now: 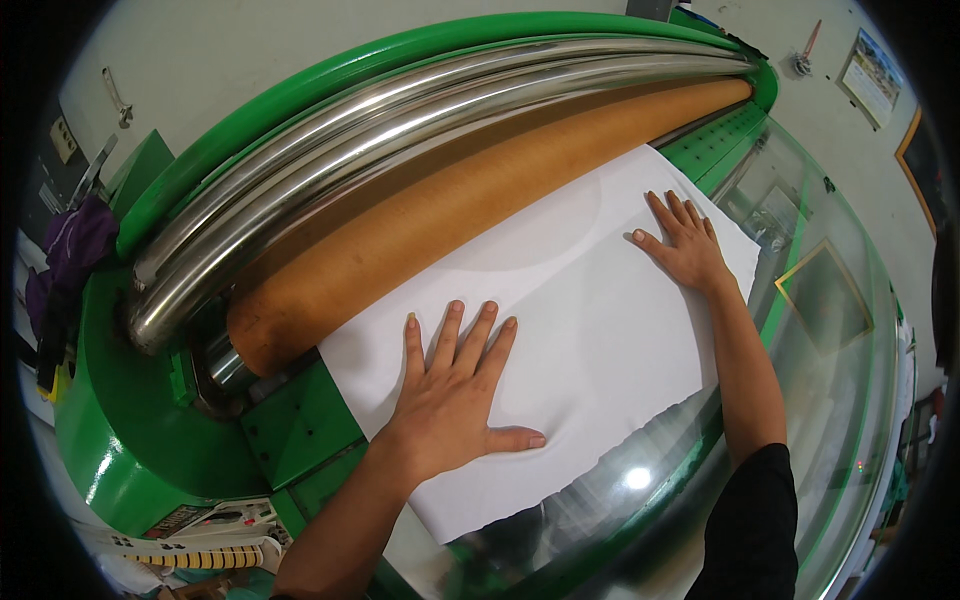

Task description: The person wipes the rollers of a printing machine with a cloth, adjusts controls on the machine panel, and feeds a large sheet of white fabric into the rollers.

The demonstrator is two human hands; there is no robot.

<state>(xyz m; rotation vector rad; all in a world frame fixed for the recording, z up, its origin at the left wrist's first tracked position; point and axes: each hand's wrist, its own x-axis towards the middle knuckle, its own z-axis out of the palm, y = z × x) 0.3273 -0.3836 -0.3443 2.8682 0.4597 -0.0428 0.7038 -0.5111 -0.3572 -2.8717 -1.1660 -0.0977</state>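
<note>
A large white sheet (590,330) lies in front of a green roller machine, its far edge against a long tan roller (450,215). The sheet's near edge looks rough and torn. Spread flat on its left part is my left hand (450,400), fingers pointing toward the roller and thumb stretched to the right. My right hand (685,245) presses on the far right part with its fingers apart. Neither hand holds anything. Whether the sheet's far edge runs under the roller is hidden.
Polished metal rollers (400,125) run behind the tan one, inside a green frame (330,85). Under the sheet is a glass tabletop (640,500). At the left hangs a purple cloth (70,260). A wrench (117,98) and a calendar (870,80) hang on the wall.
</note>
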